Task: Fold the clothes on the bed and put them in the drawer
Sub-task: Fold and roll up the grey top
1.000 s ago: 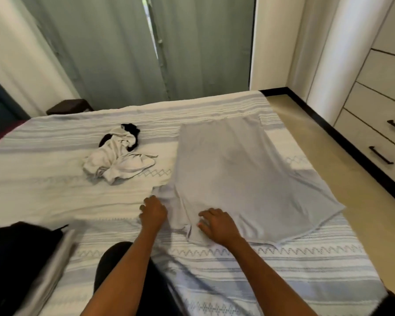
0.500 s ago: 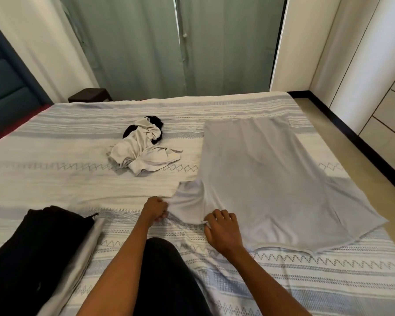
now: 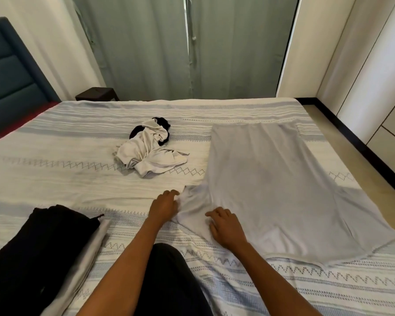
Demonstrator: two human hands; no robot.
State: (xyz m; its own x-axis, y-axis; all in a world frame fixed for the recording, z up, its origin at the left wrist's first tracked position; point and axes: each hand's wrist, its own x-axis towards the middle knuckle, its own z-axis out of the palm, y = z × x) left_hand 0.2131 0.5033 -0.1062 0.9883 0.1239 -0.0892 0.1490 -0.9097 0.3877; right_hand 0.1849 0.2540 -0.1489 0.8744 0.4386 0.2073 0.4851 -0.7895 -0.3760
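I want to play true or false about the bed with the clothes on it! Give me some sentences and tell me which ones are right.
1. The big grey T-shirt lies spread out flat on the striped bed cover. True.
2. The crumpled white and black clothes lie on top of the grey T-shirt. False: they lie apart from it, to its left.
3. The right hand rests on the grey T-shirt. True.
4. The black folded garment is in the left hand. False: that hand is at the T-shirt's sleeve.

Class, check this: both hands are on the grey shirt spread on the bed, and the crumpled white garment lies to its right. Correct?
Not quite. In the head view the crumpled white garment lies left of the grey shirt; both hands, left and right, are on the shirt.
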